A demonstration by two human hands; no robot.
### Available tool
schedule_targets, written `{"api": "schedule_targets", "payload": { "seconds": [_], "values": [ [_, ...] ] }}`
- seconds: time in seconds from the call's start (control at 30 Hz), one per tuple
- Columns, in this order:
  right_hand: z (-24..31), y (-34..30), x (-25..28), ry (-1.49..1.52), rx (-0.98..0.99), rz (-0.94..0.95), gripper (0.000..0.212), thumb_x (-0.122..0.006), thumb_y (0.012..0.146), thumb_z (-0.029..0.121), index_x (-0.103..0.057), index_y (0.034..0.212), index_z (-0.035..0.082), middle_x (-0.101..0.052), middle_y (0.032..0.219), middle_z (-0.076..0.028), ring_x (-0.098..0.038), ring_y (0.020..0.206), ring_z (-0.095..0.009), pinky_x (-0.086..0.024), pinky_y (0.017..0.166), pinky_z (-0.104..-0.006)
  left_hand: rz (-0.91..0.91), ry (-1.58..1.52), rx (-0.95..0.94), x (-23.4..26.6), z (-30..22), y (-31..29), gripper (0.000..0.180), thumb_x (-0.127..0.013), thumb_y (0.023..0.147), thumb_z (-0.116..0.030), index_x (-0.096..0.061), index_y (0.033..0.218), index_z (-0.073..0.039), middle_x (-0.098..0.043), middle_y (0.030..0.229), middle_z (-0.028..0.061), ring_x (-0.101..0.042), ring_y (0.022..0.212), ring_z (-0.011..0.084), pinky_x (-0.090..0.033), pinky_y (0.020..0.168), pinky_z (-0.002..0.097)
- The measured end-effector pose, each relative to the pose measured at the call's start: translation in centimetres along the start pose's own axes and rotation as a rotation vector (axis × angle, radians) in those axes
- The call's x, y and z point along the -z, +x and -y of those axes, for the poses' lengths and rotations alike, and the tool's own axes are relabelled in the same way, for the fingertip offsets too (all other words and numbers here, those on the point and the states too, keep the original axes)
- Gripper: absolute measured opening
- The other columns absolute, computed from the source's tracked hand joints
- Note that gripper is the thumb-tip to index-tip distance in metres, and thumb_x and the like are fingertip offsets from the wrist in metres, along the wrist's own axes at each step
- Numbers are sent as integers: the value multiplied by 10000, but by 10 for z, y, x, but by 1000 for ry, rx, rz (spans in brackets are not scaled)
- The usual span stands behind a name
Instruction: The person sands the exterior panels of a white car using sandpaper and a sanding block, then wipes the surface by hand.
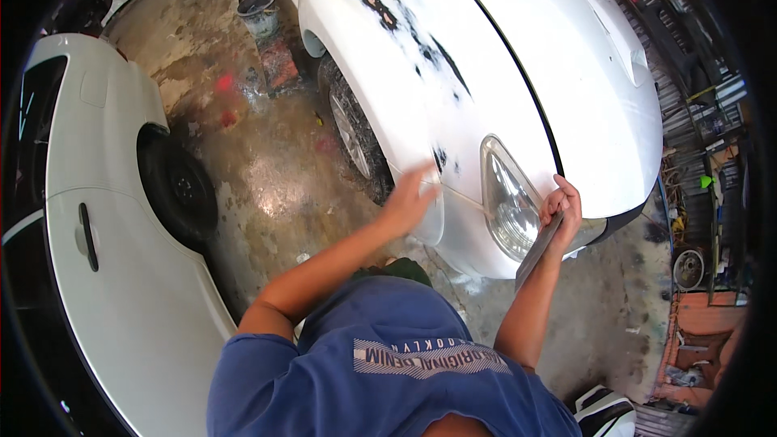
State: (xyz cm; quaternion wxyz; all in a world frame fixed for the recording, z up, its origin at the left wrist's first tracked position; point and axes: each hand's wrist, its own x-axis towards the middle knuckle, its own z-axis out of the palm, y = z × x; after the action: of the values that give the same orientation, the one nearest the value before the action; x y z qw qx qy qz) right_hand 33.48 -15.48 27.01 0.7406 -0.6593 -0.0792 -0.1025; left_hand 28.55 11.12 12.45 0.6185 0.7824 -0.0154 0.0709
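A white car [502, 48] stands before me, its front fender marked with dark, worn patches [425, 53]. My left hand [409, 201], slightly blurred, is at the fender's lower front, close to a small dark patch [439, 159]. Its fingers are apart and hold nothing; whether they touch the paint I cannot tell. Over by the clear headlight [511, 209], my right hand [566, 209] grips a thin, flat grey sheet that looks like sandpaper [537, 252]. The sheet hangs down along my right wrist.
On the left stands another white car [121, 275] with a dark wheel [180, 186]. A grey bucket [259, 14] rests on the stained concrete floor [259, 218] beyond the front wheel [352, 125]. Cluttered metal shelving [712, 154] and a wheel rim [689, 269] line the right.
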Motion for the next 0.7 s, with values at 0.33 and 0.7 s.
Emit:
{"api": "schedule_targets", "payload": {
  "seconds": [0.33, 0.7],
  "values": [
    [1, 2, -3, -66, 7, -1, 487, -577, 922, 289, -598, 1221, -95, -414, 686, 11, -381, 553, -70, -292, 484, -216, -393, 41, -21, 8, 3, 114, 719, -471, 1046, -345, -171, 1594, 12, -77, 1653, 294, 27, 1547, 426, -60, 1240, 501],
    [0, 1, -1, -20, -16, -3, 460, -592, 922, 265, -602, 1223, -83, -405, 710, 18, -357, 557, -61, -281, 472, -212, -446, -7, -36, 128, 40, 233, 608, -369, 1062, -364, -333, 1535, 16, -290, 1615, 242, -42, 1537, 446, -81, 1247, 464]
  ]
}}
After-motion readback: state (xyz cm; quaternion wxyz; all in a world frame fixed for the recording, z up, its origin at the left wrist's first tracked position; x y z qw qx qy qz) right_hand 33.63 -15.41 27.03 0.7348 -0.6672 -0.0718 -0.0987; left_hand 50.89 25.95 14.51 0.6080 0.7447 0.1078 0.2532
